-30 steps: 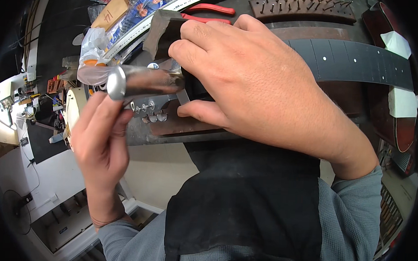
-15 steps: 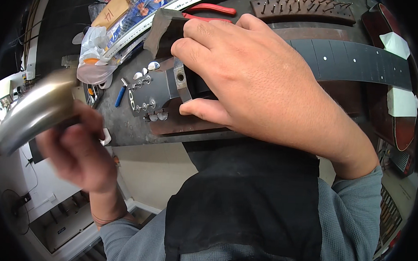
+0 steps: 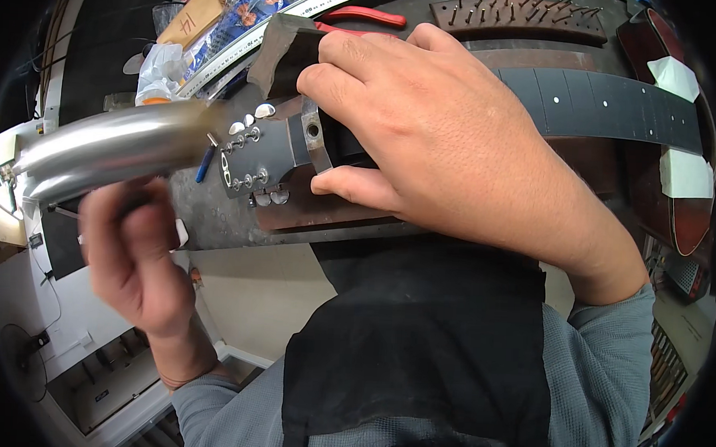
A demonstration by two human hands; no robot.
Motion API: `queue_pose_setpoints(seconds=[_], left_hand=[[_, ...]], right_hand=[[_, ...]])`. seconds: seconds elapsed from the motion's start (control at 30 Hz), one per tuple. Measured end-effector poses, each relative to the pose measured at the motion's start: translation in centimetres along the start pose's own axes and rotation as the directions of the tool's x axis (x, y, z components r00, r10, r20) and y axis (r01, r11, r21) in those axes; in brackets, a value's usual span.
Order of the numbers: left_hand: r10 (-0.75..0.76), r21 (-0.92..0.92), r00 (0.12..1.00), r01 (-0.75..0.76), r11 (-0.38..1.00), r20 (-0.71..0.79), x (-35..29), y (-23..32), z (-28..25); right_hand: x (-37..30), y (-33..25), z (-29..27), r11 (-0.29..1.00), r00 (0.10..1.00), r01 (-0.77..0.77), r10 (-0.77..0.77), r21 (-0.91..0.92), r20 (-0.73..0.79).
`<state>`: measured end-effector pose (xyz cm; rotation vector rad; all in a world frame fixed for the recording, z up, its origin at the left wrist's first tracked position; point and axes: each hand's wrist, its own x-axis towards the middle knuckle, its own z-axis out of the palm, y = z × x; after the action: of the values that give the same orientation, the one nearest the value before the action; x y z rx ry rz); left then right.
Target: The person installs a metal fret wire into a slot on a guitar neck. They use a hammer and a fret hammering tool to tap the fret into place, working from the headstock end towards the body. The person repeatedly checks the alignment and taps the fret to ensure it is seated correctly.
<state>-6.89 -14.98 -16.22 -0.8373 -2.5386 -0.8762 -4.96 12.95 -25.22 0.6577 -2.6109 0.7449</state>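
My left hand (image 3: 137, 254), a little blurred by motion, is closed round the handle of a hammer (image 3: 114, 145). The hammer's big silver cylindrical head has a brass-coloured end turned toward the headstock (image 3: 273, 152) of a guitar neck. My right hand (image 3: 450, 128) grips a metal piece with a round hole (image 3: 313, 130) across the neck beside the headstock, thumb at its near edge. A dark block with a curved edge (image 3: 273, 56) stands by its fingers. The dark fingerboard (image 3: 579, 105), with white dots and slots, runs right from under this hand, which hides part of the neck.
Behind lie red-handled pliers (image 3: 363, 16), a curved-looking ruler (image 3: 246, 47), plastic bags (image 3: 163, 70) and a wooden rack of pins (image 3: 519, 19). The guitar's red-brown body (image 3: 678, 213) with white paper pieces (image 3: 686, 174) is at right. A blue pen-like tool (image 3: 205, 162) lies near the headstock.
The hammer has swung right and its brass end is now closer to the headstock. My left hand has moved slightly with it. My right hand has hardly moved.
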Motion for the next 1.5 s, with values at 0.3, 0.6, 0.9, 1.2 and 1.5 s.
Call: queue_pose_setpoints(seconds=[0.3,0.6,0.9,1.2,1.5], left_hand=[[0.017,-0.135,1.000,-0.018,0.991,-0.012,-0.8,-1.3,-0.7],[-0.011,-0.170,1.000,0.011,0.985,0.003,-0.2,-0.5,-0.5],[-0.118,-0.155,0.986,0.136,0.979,0.116,-0.7,-1.0,0.1],[-0.482,-0.768,0.848,0.155,0.621,-0.218,-3.8,-7.9,-4.2],[-0.670,-0.205,0.661,0.644,0.737,-0.338,-17.5,-18.7,-0.2]], right_hand=[[0.0,0.1,0.4,1.000,0.999,0.017,-0.018,-0.008,-0.046],[-0.1,0.3,0.6,1.000,0.995,0.031,-0.031,-0.001,-0.094],[0.1,0.1,0.3,0.999,0.997,0.049,-0.049,0.006,-0.066],[-0.2,0.1,-4.2,0.978,0.980,0.098,-0.061,0.186,-0.192],[-10.7,2.6,-4.9,0.731,0.965,-0.205,0.040,0.651,0.260]])
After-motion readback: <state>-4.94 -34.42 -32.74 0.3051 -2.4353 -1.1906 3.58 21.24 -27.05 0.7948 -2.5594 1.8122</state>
